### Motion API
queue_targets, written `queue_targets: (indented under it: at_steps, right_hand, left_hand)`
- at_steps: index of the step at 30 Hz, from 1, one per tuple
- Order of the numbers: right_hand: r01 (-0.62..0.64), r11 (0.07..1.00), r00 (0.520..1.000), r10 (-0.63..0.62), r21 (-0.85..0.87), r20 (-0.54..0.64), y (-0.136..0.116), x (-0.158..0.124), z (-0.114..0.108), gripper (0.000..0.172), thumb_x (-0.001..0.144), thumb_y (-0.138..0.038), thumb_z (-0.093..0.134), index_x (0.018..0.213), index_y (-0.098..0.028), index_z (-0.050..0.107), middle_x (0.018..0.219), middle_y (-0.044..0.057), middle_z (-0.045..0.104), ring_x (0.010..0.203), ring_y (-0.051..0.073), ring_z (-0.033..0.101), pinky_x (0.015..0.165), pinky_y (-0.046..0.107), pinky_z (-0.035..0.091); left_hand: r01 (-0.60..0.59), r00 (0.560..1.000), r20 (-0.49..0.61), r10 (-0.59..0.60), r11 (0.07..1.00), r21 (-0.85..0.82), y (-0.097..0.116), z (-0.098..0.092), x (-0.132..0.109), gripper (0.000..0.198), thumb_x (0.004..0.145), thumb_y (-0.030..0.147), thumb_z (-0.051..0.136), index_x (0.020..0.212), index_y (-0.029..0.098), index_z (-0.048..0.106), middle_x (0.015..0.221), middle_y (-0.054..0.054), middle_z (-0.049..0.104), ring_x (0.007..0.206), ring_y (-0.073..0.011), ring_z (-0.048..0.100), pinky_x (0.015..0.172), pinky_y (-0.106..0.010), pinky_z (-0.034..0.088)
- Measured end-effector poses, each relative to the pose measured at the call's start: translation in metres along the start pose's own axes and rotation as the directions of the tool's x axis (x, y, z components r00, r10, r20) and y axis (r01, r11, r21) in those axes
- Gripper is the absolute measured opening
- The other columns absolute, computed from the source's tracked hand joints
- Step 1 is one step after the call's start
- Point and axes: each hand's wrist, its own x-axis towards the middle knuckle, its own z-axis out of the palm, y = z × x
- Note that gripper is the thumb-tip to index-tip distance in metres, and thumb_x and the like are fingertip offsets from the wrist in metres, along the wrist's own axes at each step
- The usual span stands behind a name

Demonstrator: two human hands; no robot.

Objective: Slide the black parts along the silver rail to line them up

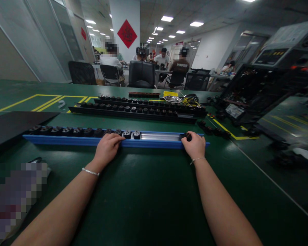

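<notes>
A long blue rail (154, 145) lies crosswise in front of me on the green table. Several black plug-like modules (77, 131) with metal parts sit in a row along its left and middle part. To the right of them the rail's silvery channel (160, 136) is bare. My left hand (108, 147) is closed on the rail's front edge, near the middle modules; its fingertips press on the rim. At the rail's right end, my right hand (195, 145) pinches a black module (187, 136), which its fingers partly cover. Whether that module is seated in the channel I cannot tell.
Behind lie black rails (133, 112) with similar modules, a metal dish (172, 99) and cables. A black open-framed machine (256, 92) stands at right. A dark panel (17, 126) and a blurred package (17, 201) are at left. People sit at tables beyond.
</notes>
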Motion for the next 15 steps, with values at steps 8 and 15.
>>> queue_targets:
  at_steps: [8, 15]
  right_hand:
    - [-0.030, 1.000, 1.000, 0.030, -0.002, 0.004, 0.0022, 0.0014, 0.0008, 0.034, 0.072, -0.033, 0.048, 0.098, -0.016, 0.064, 0.099, 0.010, 0.067, 0.097, 0.025, 0.056, 0.098, 0.041, 0.033]
    - [-0.037, 0.999, 0.999, 0.037, -0.009, 0.010, 0.0036, 0.0006, -0.0015, 0.031, 0.071, -0.035, 0.047, 0.093, -0.020, 0.064, 0.098, 0.009, 0.065, 0.099, 0.027, 0.052, 0.099, 0.050, 0.028]
  left_hand:
    - [0.039, 0.999, 0.016, -0.038, 0.999, -0.004, 0.0040, -0.0026, 0.0014, 0.028, 0.084, 0.021, 0.046, 0.097, 0.023, 0.072, 0.096, -0.007, 0.069, 0.091, -0.0218, 0.058, 0.085, -0.039, 0.049]
    - [0.026, 1.000, 0.009, -0.026, 1.000, -0.006, 0.0027, -0.0019, 0.0012, 0.028, 0.085, 0.021, 0.046, 0.097, 0.022, 0.072, 0.096, -0.007, 0.069, 0.090, -0.0216, 0.057, 0.085, -0.038, 0.049]
